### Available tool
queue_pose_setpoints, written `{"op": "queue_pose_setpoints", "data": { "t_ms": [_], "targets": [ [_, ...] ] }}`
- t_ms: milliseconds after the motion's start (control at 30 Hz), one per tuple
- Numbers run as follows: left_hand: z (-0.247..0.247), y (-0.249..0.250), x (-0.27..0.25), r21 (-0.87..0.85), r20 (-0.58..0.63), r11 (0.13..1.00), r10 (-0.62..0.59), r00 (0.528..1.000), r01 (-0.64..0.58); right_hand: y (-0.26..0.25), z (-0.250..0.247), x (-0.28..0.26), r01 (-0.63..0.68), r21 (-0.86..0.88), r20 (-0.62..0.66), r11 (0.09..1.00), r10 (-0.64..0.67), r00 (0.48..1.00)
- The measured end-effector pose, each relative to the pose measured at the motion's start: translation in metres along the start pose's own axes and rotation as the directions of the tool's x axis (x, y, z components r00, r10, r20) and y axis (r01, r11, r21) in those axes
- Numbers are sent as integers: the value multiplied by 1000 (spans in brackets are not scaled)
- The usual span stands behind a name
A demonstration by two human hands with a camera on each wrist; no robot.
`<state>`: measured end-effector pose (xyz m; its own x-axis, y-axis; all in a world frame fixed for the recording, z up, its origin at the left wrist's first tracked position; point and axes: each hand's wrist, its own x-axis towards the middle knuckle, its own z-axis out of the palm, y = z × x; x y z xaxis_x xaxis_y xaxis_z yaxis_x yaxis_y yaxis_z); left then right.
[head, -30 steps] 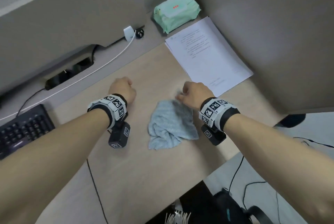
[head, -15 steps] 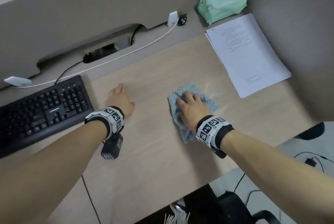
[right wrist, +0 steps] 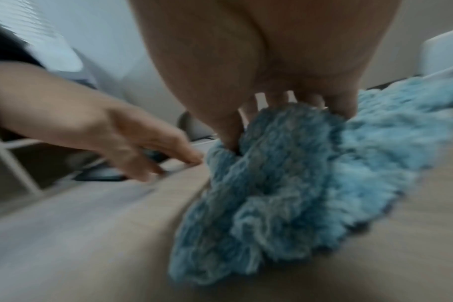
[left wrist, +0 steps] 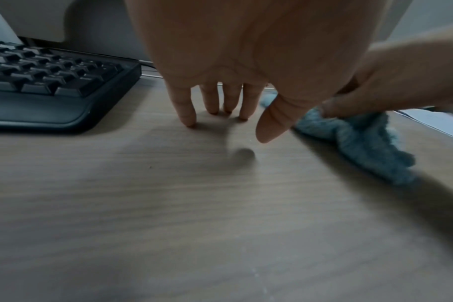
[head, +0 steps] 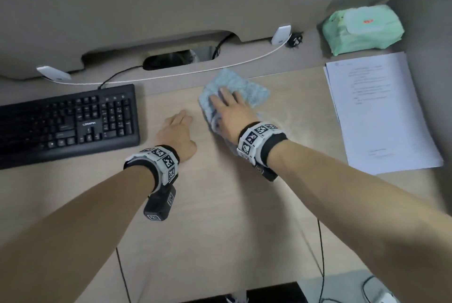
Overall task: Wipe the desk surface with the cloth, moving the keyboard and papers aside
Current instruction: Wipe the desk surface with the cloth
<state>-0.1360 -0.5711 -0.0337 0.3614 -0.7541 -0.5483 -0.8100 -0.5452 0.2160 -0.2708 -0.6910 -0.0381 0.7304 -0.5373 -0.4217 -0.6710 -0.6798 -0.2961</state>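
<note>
A fluffy light-blue cloth (head: 241,86) (right wrist: 297,183) lies bunched on the wooden desk (head: 220,217), near its back edge. My right hand (head: 226,106) (right wrist: 285,98) presses flat on the cloth with its fingers spread. Just to its left, my left hand (head: 178,129) (left wrist: 220,114) rests on bare wood, and its straight fingertips (left wrist: 190,122) touch the desk. The black keyboard (head: 68,121) (left wrist: 52,81) sits at the left, a short gap from my left hand. The white papers (head: 376,111) lie at the right, apart from the cloth.
A green pack of wipes (head: 362,28) stands in the back right corner. A white cable (head: 186,73) and a cable slot (head: 176,59) run along the back ledge behind the cloth. Grey partition walls close the back and right. Black cables hang over the desk's front edge.
My right hand went from pinching the crumpled cloth to pressing flat on it, and has pushed it away toward the back edge. My left hand opened from a fist to flat.
</note>
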Motion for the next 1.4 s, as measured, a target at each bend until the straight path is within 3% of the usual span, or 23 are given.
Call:
{"op": "queue_pose_setpoints", "data": {
  "t_ms": [67,133,267,333,400,500,633,767,833,933,1000,1200,1333,1400],
  "targets": [
    [-2,3,-1,-42,-14,999,0,1000,-1,-14,14,-11,110,-24,69,994,-109,992],
    [-2,5,-2,-50,-13,999,-3,1000,2,7,21,-27,115,-125,105,986,-102,989],
    [-1,3,-3,-8,-22,1000,-4,1000,4,76,6,-42,-58,-160,-10,985,57,998],
    [-1,-1,-3,-33,8,999,11,1000,-11,87,-5,-35,-128,-154,-46,980,122,991],
    [-4,-8,-8,-118,18,993,15,1000,-13,76,-12,-22,-167,-160,-48,973,162,986],
    [-4,-23,-29,-238,-94,971,-52,994,28,38,-13,2,-147,-161,-15,976,146,989],
    [3,-76,-69,-272,-94,948,-197,976,165,-59,10,20,73,-170,35,983,-68,997],
    [10,-145,-100,-241,-85,922,-331,940,303,-132,47,5,326,-163,167,931,-300,939],
    [9,-175,-112,-246,-97,906,-377,921,345,-124,45,11,292,-138,144,946,-273,951],
    [8,-212,-122,-214,-126,896,-419,899,388,-93,22,36,83,-93,62,992,-78,995],
    [9,-231,-125,-173,-115,897,-429,896,407,-89,7,58,-8,-137,77,991,18,997],
    [30,-249,-129,-157,-120,913,-396,911,376,-147,19,81,79,-263,149,961,-41,988],
    [33,-252,-131,-144,-138,923,-377,916,358,-141,59,36,202,-288,167,936,-159,973],
    [30,-256,-133,-154,-130,928,-360,924,340,-122,65,10,190,-250,152,949,-156,976]
  ]
}}
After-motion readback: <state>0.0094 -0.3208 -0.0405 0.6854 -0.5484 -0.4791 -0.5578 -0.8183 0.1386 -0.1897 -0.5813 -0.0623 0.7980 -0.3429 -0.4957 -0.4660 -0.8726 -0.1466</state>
